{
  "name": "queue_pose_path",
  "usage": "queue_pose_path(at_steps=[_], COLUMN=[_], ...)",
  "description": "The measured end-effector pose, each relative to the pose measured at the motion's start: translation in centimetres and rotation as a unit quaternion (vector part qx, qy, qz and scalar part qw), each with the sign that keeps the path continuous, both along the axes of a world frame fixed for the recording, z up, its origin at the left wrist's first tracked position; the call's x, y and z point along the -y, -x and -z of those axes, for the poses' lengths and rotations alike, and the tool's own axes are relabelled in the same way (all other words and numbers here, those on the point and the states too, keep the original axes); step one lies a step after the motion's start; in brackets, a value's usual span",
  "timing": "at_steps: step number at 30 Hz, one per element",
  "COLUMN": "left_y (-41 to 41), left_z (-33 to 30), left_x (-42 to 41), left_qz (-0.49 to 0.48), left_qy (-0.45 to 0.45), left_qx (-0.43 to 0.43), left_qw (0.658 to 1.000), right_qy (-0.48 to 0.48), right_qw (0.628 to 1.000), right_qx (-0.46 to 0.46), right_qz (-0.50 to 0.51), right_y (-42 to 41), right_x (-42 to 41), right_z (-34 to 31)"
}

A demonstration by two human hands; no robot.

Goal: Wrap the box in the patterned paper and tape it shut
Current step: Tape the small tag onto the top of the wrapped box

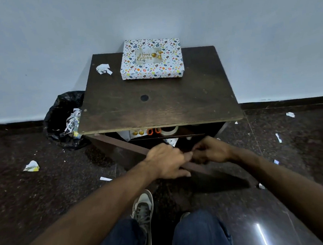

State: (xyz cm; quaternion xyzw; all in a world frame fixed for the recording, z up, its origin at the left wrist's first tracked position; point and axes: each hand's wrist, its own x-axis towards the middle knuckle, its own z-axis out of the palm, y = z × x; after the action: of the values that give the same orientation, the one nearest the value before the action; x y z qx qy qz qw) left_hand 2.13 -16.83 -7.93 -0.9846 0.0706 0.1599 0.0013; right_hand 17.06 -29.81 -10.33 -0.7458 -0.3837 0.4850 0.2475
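Already the box (151, 59) seems fully covered: it lies flat at the upper middle of the frame, on the far part of the dark table (161, 107), close to the wall, probably put there so it is out of the way. On its top a card or label reads "Happy Birthday" in gold letters, with golden balloons printed beside the words; no other writing can be read. Under the table top, in the open compartment at the middle of the frame, lie the tape roll (169, 130) and the orange-handled scissors (153, 131), so I judge the tools are being put away. Both hands are at the lower middle, at the dark door panel (120, 146) of this compartment. The left hand (166, 162) has its fingers curled over the panel edge, gripping it. The right hand (208, 150) has its fingers bent near the same edge (whether they grasp something, I cannot tell). Paper scraps (104, 69) lie on the table at upper left, and a black bin (62, 119) stands just beside the table.
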Motion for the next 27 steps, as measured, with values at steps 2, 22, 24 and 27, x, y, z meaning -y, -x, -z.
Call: queue_pose_path(at_steps=[2, 22, 24, 27], left_y=[-0.3, 1.5, 1.5, 1.3], left_z=[0.4, 2.3, 1.9, 0.9], left_x=[-0.3, -9.8, -9.5, -8.7], left_qz=[-0.031, -0.133, -0.146, -0.185], left_qy=[0.032, -0.084, -0.079, -0.072], left_qx=[0.048, 0.266, 0.245, 0.172], left_qw=[0.998, 0.951, 0.955, 0.965], right_qy=[0.023, -0.134, -0.117, -0.055], right_qw=[0.993, 0.746, 0.759, 0.797], right_qx=[0.092, 0.652, 0.640, 0.602], right_qz=[-0.074, -0.031, -0.030, -0.017], right_y=[-0.1, -3.2, -3.0, -1.8], right_x=[2.8, -0.4, -0.4, -0.9], right_z=[-2.9, 0.7, 0.4, -0.8])
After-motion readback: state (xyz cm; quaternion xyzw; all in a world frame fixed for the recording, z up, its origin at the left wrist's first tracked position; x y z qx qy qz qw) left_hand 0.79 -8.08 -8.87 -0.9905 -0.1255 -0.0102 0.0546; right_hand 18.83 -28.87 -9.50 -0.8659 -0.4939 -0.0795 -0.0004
